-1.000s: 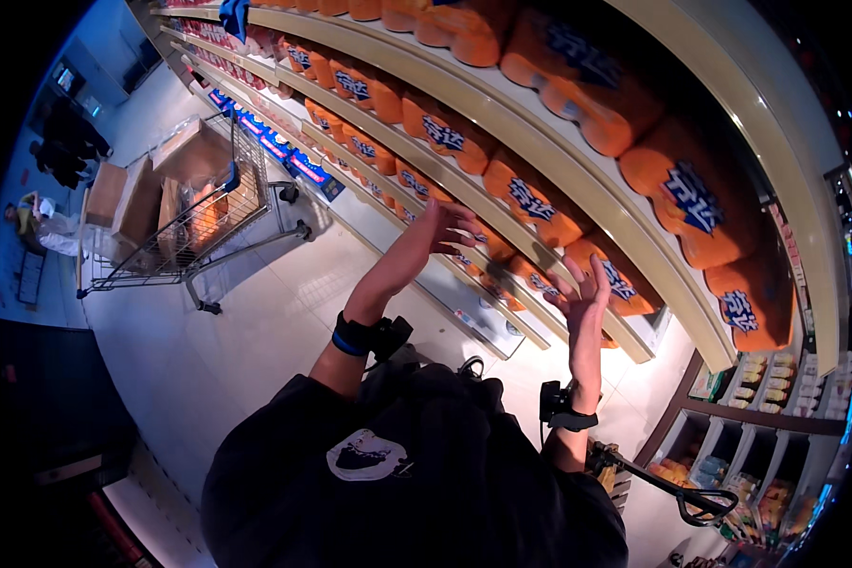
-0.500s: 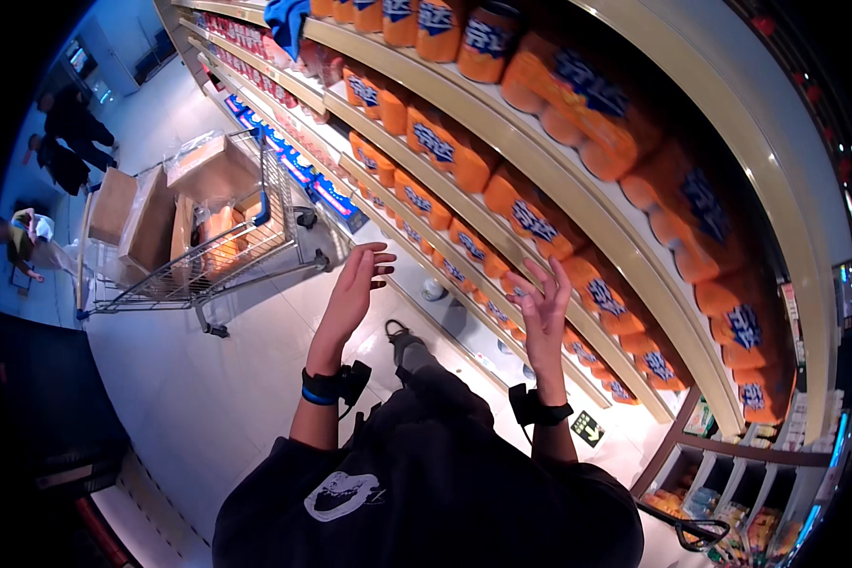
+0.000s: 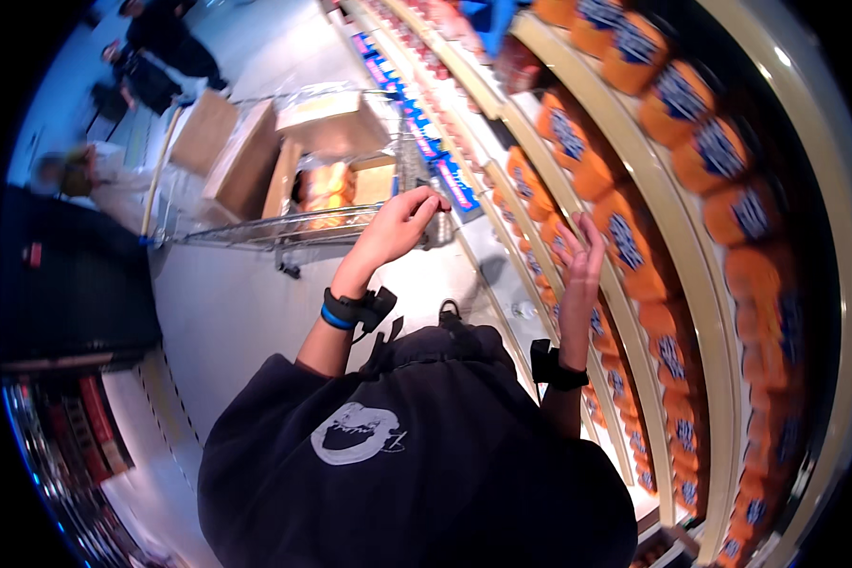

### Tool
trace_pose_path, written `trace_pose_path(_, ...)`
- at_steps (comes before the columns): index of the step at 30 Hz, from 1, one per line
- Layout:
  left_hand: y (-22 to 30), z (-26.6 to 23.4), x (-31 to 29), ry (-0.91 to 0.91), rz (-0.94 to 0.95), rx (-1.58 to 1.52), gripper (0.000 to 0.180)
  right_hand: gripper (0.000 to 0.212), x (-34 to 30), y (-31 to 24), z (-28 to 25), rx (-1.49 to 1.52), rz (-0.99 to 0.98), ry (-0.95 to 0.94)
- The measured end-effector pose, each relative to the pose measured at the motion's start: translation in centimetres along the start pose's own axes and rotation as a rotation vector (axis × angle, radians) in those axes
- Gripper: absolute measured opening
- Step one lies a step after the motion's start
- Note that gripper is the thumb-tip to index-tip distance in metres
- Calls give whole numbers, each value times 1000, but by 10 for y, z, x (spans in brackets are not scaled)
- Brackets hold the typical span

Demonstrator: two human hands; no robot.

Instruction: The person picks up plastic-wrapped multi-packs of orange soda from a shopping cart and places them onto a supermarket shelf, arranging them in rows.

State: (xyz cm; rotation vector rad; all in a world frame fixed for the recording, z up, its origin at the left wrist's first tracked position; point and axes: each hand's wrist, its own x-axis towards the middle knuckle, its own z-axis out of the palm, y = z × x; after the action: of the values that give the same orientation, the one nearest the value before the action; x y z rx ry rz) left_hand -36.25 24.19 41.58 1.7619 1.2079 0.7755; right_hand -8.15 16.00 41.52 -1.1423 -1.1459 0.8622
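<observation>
My left hand [image 3: 399, 229] hovers over the near right corner of a wire shopping cart [image 3: 275, 227], its fingers loosely bent and nothing seen in them. Whether it touches the cart's rim, I cannot tell. My right hand [image 3: 584, 260] is raised in front of the shelves, empty, with fingers stretched and a little apart. Behind it stand orange drink packs [image 3: 625, 241] with dark blue labels. Cardboard boxes [image 3: 241, 161] fill much of the cart, and an orange pack [image 3: 327, 194] lies among them. Both wrists wear black straps with small devices.
Tall curved shelves [image 3: 677, 123] full of orange packs run along my right. Blue boxes [image 3: 454, 185] line the shelf foot beyond the cart. Two people in dark clothes [image 3: 175, 43] are at the far left. A large dark block [image 3: 76, 275] borders the pale floor [image 3: 227, 322].
My view has swung so the cart and shelves appear farther right and the cart nearer. My left hand has moved toward the cart's corner, its fingers more bent. My right hand stays raised.
</observation>
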Motion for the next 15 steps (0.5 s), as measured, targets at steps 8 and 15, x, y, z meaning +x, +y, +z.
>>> trace_pose_path(8,-104,-81,9,-36,-230,-96,21,48,53,33,105,-38,150,-351)
trace_pose_path(15,-223,-193,54,-160,-450,69,24,35,93,92,236,-262,425,-540)
